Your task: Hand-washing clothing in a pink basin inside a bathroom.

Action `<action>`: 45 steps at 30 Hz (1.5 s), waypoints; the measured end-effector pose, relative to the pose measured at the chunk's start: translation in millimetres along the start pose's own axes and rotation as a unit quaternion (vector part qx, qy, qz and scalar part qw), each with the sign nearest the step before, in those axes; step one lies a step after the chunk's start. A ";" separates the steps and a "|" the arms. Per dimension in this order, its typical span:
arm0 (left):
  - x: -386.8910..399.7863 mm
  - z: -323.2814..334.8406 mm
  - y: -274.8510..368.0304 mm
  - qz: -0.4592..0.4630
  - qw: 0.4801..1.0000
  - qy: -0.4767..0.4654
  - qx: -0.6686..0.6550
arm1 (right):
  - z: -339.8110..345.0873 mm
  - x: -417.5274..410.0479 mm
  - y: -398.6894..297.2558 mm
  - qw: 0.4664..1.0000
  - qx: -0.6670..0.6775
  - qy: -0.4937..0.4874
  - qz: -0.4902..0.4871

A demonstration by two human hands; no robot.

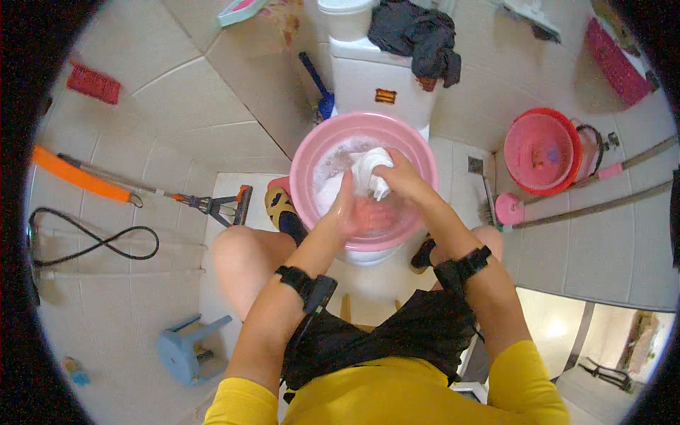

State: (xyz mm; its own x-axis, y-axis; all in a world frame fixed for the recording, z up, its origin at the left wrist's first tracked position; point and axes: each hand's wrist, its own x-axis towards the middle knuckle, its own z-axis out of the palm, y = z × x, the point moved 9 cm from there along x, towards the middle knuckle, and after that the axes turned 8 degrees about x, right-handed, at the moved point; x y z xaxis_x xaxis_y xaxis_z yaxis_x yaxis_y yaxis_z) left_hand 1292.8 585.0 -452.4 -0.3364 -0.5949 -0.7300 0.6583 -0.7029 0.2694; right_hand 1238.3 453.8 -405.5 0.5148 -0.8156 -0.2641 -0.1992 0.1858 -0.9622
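Before me stands a pink plastic basin [298, 175] with sudsy water [350, 146] in it. A wet white cloth [369, 162] is bunched up above the water, and my right hand [402, 174] grips it, thumb and fingers around its folds. My left hand [344, 206] is against the cloth's lower left side with its thumb raised. Its fingers are blurred at the water, where a reddish patch [374, 215] shows; I cannot tell whether that is fingers or fabric. More white, cloth or foam, lies left of my left thumb.
Behind the basin is a white toilet tank [382, 69] with dark clothing [417, 37] and a white lidded bucket [346, 20] on top. A squeeze mop [223, 204] and a blue stool [183, 350] are at left. Red and pink basins [542, 151] hang at right above a long-handled brush [487, 204].
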 end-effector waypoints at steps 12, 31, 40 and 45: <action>12.5 44.4 116.6 0.264 0.962 0.055 -0.045 | 14.9 -22.1 -47.4 0.865 0.480 0.132 -0.059; 78.7 -22.0 81.4 0.352 0.913 0.186 0.089 | 46.9 -6.2 -51.4 0.928 0.345 0.139 0.024; 40.3 12.5 69.9 0.408 0.894 0.178 -0.047 | 2.2 0.2 -17.7 0.937 0.301 0.175 -0.022; 26.1 23.2 98.5 0.361 0.922 0.049 -0.129 | 13.0 -18.4 -34.4 0.852 0.437 0.261 -0.123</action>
State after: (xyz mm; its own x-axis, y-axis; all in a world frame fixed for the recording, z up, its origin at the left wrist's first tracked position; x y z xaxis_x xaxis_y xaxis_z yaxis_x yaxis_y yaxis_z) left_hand 1333.3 491.1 -430.3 0.3064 -0.8242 -0.4763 0.8297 -0.0140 0.5580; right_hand 1246.6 469.6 -368.4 -0.0354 -0.9791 -0.2004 0.6750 0.1244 -0.7272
